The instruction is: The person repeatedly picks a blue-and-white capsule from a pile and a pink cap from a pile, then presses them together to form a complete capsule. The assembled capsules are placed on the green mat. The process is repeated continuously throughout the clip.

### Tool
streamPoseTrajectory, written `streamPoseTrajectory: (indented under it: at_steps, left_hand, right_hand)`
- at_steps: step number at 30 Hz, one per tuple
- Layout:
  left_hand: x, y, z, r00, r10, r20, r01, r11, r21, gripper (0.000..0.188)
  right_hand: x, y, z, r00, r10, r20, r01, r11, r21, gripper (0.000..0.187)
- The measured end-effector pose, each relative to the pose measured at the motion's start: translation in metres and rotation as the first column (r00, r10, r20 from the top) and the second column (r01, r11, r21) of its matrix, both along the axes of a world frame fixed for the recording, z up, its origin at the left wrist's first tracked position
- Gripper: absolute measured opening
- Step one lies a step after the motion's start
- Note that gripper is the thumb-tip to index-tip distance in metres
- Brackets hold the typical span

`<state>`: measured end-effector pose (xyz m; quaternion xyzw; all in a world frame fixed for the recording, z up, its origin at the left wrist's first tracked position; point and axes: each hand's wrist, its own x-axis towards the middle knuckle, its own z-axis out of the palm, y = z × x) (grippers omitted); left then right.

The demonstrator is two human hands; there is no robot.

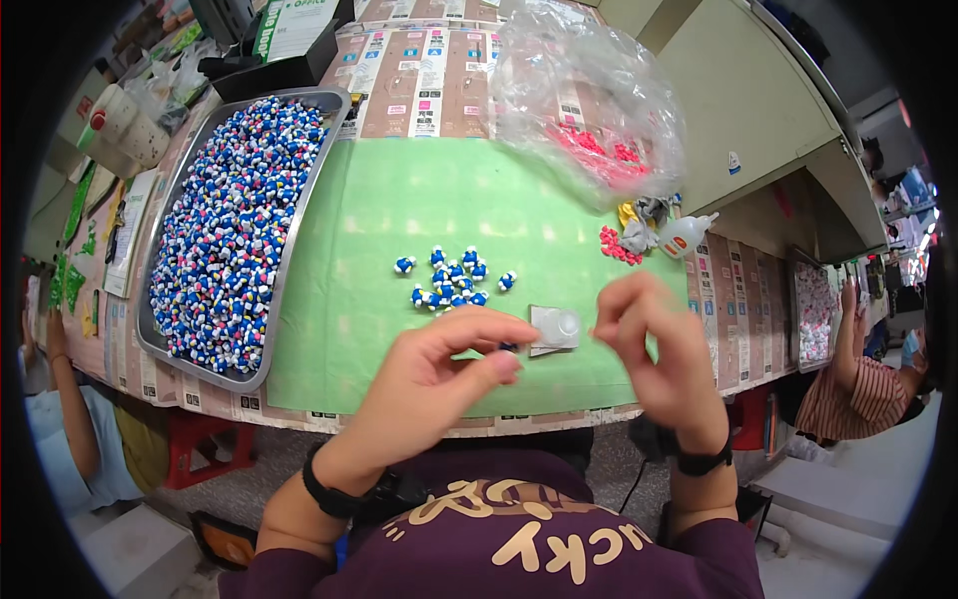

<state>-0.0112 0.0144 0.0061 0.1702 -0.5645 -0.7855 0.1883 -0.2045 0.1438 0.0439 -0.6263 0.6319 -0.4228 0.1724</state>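
Observation:
My left hand [434, 364] is pinched near the table's front, with a small blue-and-white figurine [509, 346] mostly hidden between thumb and forefinger. To the right, my right hand [659, 349] is raised with thumb and forefinger drawn together; whatever is between the tips is too small to make out. Between the hands, a clear round dish on a small pale square [555, 328] lies on the green sheet [399, 190]. Just beyond my left hand, several similar blue-and-white figurines [456, 272] lie in a loose cluster. Small pink pieces [621, 246] are heaped farther right.
A metal tray [271, 344] full of small figurines stands at left. At right are a white squeeze bottle [687, 236], crumpled grey and yellow scraps [639, 233] and a clear plastic bag [589, 80] with pink pieces inside. Other people sit at both sides; a cabinet [738, 90] borders the back right.

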Motion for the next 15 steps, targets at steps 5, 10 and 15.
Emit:
streamPoseTrajectory:
  at_steps: [5, 10, 15]
  left_hand:
    - [0.018, -0.012, 0.007, 0.990, 0.089, 0.110, -0.086, 0.996, -0.033, 0.025]
    - [0.026, -0.015, 0.000, 0.989, 0.119, 0.089, -0.112, 0.990, -0.082, 0.025]
    - [0.022, -0.014, 0.003, 0.993, 0.097, 0.068, -0.095, 0.995, -0.036, 0.024]
  right_hand:
    - [-0.022, -0.007, -0.015, 0.997, -0.008, -0.080, 0.024, 0.978, 0.205, 0.020]
    - [-0.021, -0.015, -0.023, 0.987, 0.021, -0.157, 0.009, 0.982, 0.187, 0.019]
    - [-0.021, -0.015, -0.019, 0.994, 0.017, -0.112, 0.005, 0.980, 0.199, 0.018]
